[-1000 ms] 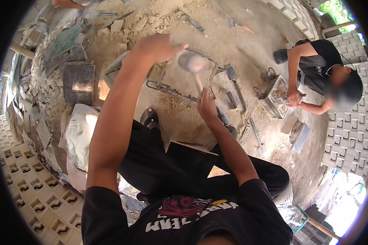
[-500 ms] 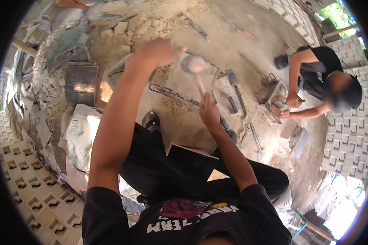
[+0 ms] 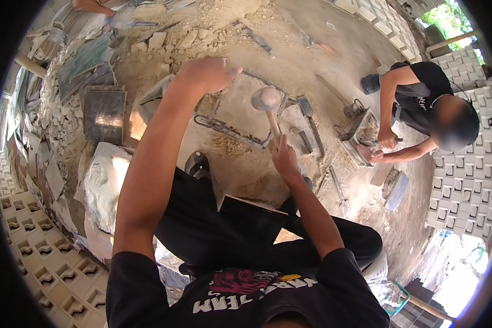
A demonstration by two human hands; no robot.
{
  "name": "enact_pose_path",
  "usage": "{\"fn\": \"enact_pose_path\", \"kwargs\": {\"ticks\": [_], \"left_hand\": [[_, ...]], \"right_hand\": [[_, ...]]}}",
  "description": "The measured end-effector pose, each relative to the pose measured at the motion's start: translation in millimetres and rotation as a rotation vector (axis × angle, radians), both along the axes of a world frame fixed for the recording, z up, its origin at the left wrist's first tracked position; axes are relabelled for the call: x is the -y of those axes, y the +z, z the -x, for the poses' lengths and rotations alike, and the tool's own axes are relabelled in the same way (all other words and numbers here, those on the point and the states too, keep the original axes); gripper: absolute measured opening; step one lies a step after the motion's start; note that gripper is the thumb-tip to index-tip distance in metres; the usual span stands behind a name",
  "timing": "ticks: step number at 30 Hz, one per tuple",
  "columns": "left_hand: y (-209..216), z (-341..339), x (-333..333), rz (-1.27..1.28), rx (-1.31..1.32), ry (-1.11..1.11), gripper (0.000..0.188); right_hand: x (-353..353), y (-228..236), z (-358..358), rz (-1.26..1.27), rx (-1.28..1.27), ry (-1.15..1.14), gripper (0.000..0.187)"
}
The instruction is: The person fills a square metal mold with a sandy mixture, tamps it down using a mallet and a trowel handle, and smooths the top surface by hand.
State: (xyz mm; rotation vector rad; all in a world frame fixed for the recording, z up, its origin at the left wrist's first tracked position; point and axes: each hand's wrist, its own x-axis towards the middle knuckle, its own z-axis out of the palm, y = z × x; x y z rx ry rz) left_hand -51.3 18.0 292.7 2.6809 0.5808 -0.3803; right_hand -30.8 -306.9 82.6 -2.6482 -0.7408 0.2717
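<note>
My right hand (image 3: 285,157) grips the wooden handle of a mallet (image 3: 266,99). Its rounded, pale dusty head is over a flat rectangular metal mould frame (image 3: 235,132) on the ground. Packed pale, sandy material (image 3: 239,112) fills the frame, and a loop handle sticks out at its near left corner. By the frame's far left corner is my left hand (image 3: 205,75), one digit stretched out to the right. Its other fingers are partly hidden, and no object shows in it. I cannot tell whether it touches the frame.
Right of the frame lie a dark-headed hammer (image 3: 305,106) and a dark metal block (image 3: 302,140). Farther right, a co-worker (image 3: 421,104) works over a box-like mould (image 3: 361,136). Dark plates (image 3: 105,115) and rubble lie left, patterned blocks (image 3: 49,257) stacked near left.
The mallet and my right hand have shifted slightly right and nearer, and the mallet is less blurred. My left hand stays by the frame's far left corner.
</note>
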Motion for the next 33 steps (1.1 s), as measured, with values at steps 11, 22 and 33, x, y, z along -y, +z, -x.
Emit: {"fn": "enact_pose_path", "kwargs": {"ticks": [11,22,33], "left_hand": [[10,-13,14,0.032,-0.049,-0.091,0.083],[2,-26,28,-0.026,-0.031,-0.135,0.084],[2,-38,28,-0.004,-0.031,-0.141,0.083]], "right_hand": [[51,-15,54,-0.094,-0.016,0.008,0.033],[41,-30,32,-0.179,0.2,-0.088,0.032],[52,-39,-13,0.04,0.194,-0.035,0.047]]}}
